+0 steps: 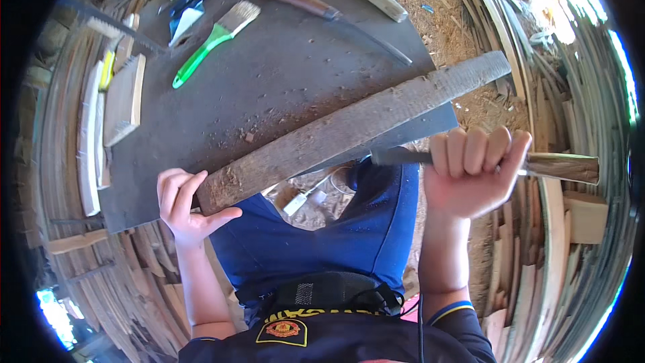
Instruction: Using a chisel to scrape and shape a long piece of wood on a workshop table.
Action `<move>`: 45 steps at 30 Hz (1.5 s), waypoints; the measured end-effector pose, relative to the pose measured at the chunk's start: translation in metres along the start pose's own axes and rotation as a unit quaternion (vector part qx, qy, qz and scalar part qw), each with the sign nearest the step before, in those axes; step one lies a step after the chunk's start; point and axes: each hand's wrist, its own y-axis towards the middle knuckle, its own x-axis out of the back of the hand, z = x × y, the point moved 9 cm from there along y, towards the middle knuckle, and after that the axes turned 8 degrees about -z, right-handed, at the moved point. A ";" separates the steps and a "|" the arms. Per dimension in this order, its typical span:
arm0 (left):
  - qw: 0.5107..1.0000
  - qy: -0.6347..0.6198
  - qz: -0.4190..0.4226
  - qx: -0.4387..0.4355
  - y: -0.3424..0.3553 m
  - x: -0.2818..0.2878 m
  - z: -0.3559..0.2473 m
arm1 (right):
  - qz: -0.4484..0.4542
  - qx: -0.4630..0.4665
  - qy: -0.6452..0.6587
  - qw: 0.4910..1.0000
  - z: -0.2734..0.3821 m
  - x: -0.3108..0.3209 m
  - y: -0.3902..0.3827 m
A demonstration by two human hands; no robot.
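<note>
The left hand [185, 208] clasps one end of the plank [356, 124], which slants through mid-frame along the table [228, 87]; right of centre, the right hand [474, 175] is wrapped round a tool [564, 167].

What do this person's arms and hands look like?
The left hand and right hand are both bare, and so are the left forearm and right forearm. The right sleeve is short and dark, with blue and yellow cuff trim.
</note>
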 end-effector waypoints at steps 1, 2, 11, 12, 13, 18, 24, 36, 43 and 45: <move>1.000 -0.005 -0.004 0.015 0.001 0.003 0.003 | -0.014 0.003 -0.031 0.999 -0.014 -0.003 0.003; 1.000 -0.013 0.007 0.023 0.001 0.002 0.004 | -0.007 -0.005 -0.044 0.999 -0.027 -0.006 0.007; 0.996 -0.056 0.025 0.062 -0.005 0.000 0.004 | -0.176 -0.003 -0.167 0.970 -0.029 0.030 0.044; 0.997 -0.045 0.024 0.056 -0.005 0.000 0.004 | -0.187 -0.020 -0.149 0.971 -0.043 0.029 0.039; 0.998 -0.034 0.024 0.050 -0.005 0.000 0.004 | -0.156 -0.049 -0.139 0.977 -0.065 0.018 0.030; 0.998 -0.032 0.022 0.054 -0.007 0.000 0.009 | -0.058 -0.058 -0.148 0.986 -0.074 -0.016 0.024; 0.997 -0.035 0.020 0.060 -0.004 0.000 0.010 | -0.209 0.025 -0.206 0.956 -0.021 0.039 0.059; 0.998 -0.029 0.020 0.048 -0.002 -0.001 0.008 | -0.126 0.059 -0.158 0.978 -0.014 0.045 0.061; 0.997 -0.020 0.022 0.076 -0.007 0.004 0.015 | -0.110 -0.083 -0.103 0.985 -0.119 -0.009 0.015; 0.995 -0.017 0.018 0.092 -0.008 0.006 0.018 | -0.125 -0.039 -0.132 0.983 -0.092 0.002 0.023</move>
